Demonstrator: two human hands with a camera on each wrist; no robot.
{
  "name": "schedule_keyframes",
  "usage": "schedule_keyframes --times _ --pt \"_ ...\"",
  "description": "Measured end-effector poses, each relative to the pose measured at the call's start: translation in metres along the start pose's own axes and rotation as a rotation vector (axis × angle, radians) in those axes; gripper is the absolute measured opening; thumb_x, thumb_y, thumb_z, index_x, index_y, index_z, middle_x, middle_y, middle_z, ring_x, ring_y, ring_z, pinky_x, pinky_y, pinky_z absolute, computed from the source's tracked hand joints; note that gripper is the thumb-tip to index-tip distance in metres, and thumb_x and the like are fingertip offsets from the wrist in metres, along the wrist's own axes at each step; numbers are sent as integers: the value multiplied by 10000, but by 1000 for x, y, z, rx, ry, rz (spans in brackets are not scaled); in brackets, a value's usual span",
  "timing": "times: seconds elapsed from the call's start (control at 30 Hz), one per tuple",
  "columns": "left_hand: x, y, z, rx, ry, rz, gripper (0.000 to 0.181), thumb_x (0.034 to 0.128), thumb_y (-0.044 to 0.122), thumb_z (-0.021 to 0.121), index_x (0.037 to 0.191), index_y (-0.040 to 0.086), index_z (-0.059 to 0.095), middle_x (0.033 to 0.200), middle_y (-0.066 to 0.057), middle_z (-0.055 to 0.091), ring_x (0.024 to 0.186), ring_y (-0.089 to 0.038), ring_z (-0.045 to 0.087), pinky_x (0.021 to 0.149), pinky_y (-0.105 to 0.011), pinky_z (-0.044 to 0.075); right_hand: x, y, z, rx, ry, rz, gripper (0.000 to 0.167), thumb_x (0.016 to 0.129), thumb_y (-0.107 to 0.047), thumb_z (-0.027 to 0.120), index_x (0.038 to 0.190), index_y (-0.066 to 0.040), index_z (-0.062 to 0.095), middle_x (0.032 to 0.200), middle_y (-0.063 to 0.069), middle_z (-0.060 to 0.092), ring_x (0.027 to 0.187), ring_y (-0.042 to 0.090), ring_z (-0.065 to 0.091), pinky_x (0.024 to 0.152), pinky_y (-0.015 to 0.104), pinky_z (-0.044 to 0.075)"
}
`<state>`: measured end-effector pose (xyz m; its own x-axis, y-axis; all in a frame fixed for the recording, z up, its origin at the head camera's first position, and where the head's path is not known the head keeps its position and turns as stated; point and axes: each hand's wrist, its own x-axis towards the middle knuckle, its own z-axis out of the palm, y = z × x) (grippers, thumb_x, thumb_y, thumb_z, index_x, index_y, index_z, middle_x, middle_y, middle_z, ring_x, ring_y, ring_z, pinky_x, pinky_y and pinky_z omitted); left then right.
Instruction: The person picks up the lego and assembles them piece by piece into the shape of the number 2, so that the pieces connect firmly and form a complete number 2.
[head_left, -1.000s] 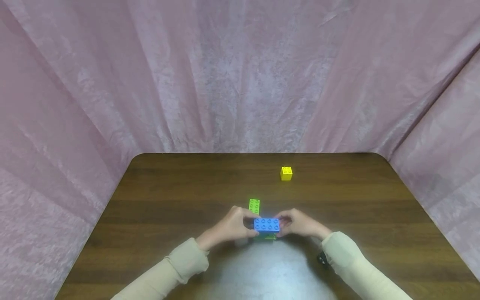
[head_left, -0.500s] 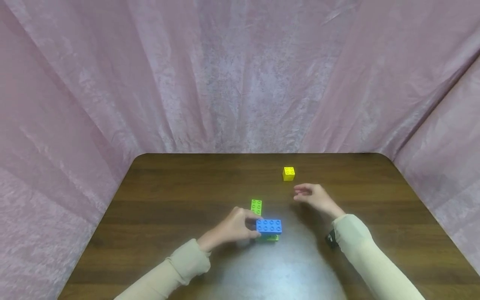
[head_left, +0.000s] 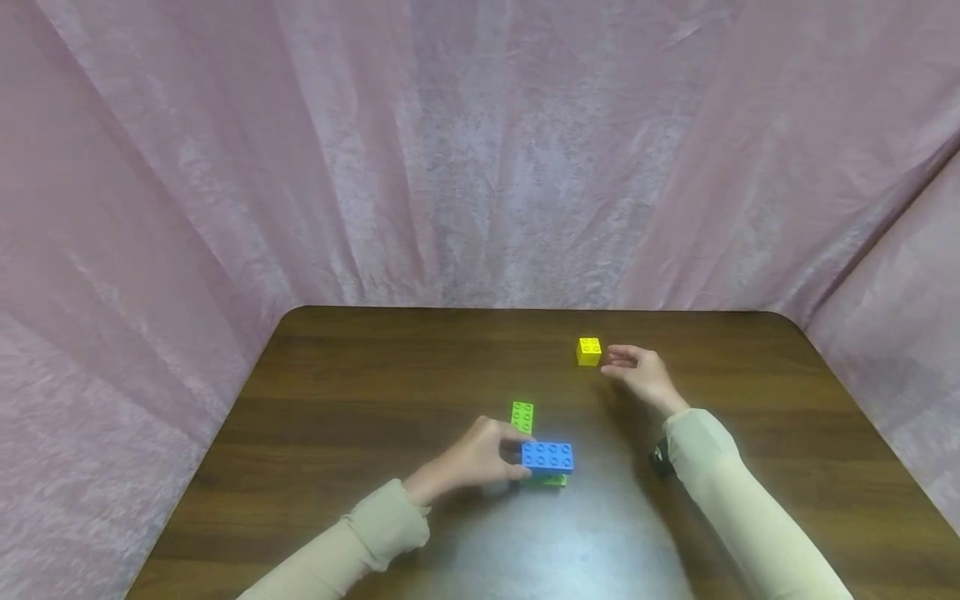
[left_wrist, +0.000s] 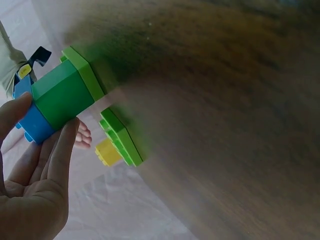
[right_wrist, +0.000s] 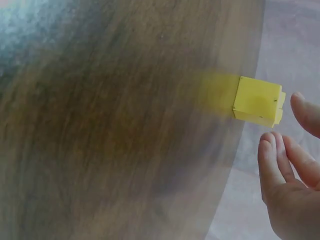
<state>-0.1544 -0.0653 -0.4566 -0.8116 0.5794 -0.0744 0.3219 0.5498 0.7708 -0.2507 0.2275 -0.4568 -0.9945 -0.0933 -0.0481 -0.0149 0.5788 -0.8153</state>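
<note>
A blue brick tops a stack near the middle of the table; the left wrist view shows a dark green block under it and a light green plate at the bottom. My left hand grips the blue brick from the left, thumb on the near side. Behind the stack lies a separate light green piece. Farther back stands a yellow brick with studs up. My right hand is just right of it, thumb and fingers apart, holding nothing; the right wrist view shows a gap to the yellow brick.
The brown wooden table has rounded far corners. Pink curtains hang behind it and at both sides. A dark object shows at the right sleeve's cuff.
My right hand has let go of the right side of the stack and moved back and right, to beside the yellow brick. My left hand still grips the blue brick.
</note>
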Motion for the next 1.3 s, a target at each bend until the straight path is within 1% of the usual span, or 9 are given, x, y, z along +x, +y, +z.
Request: schedule_keyframes --times 0.23,0.4,0.5,0.67,0.8,0.93,1.03,1.13,1.3 --pt "-1 0 -1 8 -5 2 392 797 141 793 1173 79 700 1184 -95 716 1058 -159 699 861 -195 571 11 1 1 15 -8 0 596 929 -90 630 1439 84 375 1431 310 464 1280 446 518 1082 512 441" --pt "0 0 0 -5 -3 -4 401 789 131 796 1174 77 699 1182 -110 715 1035 -148 710 821 -165 570 17 0 2 13 -29 33 657 923 -109 629 1481 46 318 1516 284 347 1349 463 430 1121 523 393" --pt "0 0 1 -18 2 -7 403 784 125 800 1171 70 699 1171 -117 718 1004 -137 720 795 -157 574 20 0 3 32 -53 47 673 926 -111 626 1494 33 295 1538 270 312 1376 452 396 1135 517 377" --pt "-2 1 2 -33 6 -13 404 791 123 797 1178 68 696 1171 -114 719 1002 -130 721 797 -162 576 26 4 6 82 -81 61 689 935 -104 622 1506 32 262 1566 238 272 1416 420 350 1153 498 357" --pt "-3 2 2 -36 8 -18 408 792 116 794 1184 67 691 1173 -119 717 998 -131 722 790 -151 572 29 5 8 108 -113 79 704 944 -108 614 1515 33 227 1577 243 238 1431 419 321 1169 497 333" --pt "-4 1 2 -28 11 -17 410 794 123 793 1188 77 690 1179 -113 716 1002 -128 720 786 -151 572 32 7 9 110 -146 95 727 947 -116 612 1523 31 193 1577 262 213 1442 416 295 1183 497 307" --pt "-5 0 3 -18 14 -11 407 800 133 791 1191 85 691 1186 -102 714 1014 -127 717 798 -166 577 34 8 10 89 -156 99 736 947 -130 617 1526 21 188 1576 263 205 1442 412 296 1187 496 303" --pt "-6 0 3 -17 18 -9 404 805 138 788 1194 90 690 1193 -98 711 1028 -131 713 805 -170 577 36 9 13 68 -150 91 724 944 -133 623 1521 17 213 1570 263 217 1429 416 317 1180 498 316" --pt "-5 1 3 -42 11 -12 410 805 118 780 1201 79 682 1205 -116 703 1021 -142 718 777 -145 572 38 10 16 2 -93 50 645 936 -106 625 1478 54 313 1503 300 338 1361 439 416 1127 505 393"
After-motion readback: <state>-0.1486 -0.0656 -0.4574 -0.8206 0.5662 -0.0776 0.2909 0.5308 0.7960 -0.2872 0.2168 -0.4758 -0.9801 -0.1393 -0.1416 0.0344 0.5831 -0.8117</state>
